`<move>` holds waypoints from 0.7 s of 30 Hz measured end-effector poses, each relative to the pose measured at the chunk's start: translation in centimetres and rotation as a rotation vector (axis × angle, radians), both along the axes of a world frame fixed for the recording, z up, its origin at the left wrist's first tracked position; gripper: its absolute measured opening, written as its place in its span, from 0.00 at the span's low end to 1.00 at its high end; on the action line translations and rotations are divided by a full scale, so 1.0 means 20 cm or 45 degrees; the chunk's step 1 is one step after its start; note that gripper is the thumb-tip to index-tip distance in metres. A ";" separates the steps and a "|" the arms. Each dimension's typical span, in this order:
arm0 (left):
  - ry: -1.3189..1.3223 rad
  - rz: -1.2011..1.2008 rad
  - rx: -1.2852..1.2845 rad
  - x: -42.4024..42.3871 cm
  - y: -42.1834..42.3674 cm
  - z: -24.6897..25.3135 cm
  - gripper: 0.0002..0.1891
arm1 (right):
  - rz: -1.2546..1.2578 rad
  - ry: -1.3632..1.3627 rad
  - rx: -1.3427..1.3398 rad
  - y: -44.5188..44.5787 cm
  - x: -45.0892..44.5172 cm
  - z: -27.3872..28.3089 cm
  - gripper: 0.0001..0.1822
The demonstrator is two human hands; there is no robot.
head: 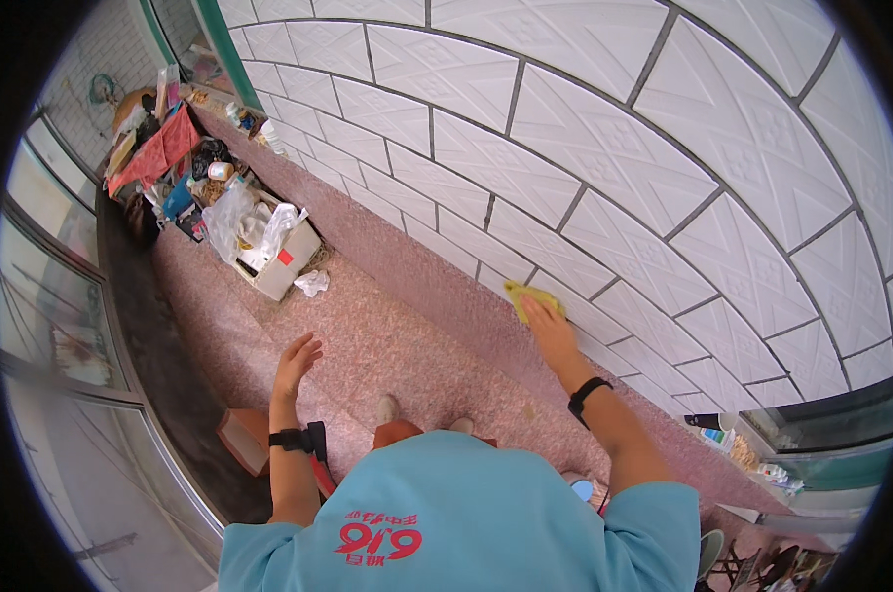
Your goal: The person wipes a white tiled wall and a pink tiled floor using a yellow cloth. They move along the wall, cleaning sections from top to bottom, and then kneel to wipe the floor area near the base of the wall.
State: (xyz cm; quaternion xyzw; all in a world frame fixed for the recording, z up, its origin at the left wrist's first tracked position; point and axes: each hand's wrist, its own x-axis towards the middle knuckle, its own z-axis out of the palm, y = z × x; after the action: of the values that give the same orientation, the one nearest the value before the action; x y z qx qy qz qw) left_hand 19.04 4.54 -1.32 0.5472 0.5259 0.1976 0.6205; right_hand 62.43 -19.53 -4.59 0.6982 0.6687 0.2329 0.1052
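My right hand [546, 325] presses a yellow cloth [529, 297] flat against the lower part of a white tiled wall [483, 174]. The cloth lies just above the pink speckled ledge [387, 255] at the foot of the wall, and part of it is hidden under my fingers. Raised over the pink floor [343, 318], my left hand [297, 362] holds nothing, its fingers slightly apart. Both wrists wear black straps.
A white box [287, 270] full of plastic bags stands ahead, beside a heap of clutter with a red cloth [161, 152]. Glazed window panels [62, 318] run along the left. An open cardboard box [245, 440] sits by my left forearm. A black cup [705, 421] is at the right.
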 end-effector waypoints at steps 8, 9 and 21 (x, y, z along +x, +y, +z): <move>0.046 0.042 0.020 -0.08 -0.02 -0.02 0.26 | -0.155 0.235 0.051 -0.21 -0.03 0.08 0.26; 0.050 0.059 0.018 -0.09 -0.01 -0.02 0.26 | -0.190 0.126 0.066 -0.21 -0.03 0.27 0.27; -0.037 -0.085 0.034 0.18 0.01 0.01 0.26 | -0.426 -0.382 1.498 -0.31 0.20 1.77 0.31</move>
State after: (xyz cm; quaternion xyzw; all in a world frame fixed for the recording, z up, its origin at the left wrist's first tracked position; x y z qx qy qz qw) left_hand 22.65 4.69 -1.11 0.5696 0.4955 0.1916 0.6271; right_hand 66.38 -25.70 30.83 0.6941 0.2883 0.6377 -0.1688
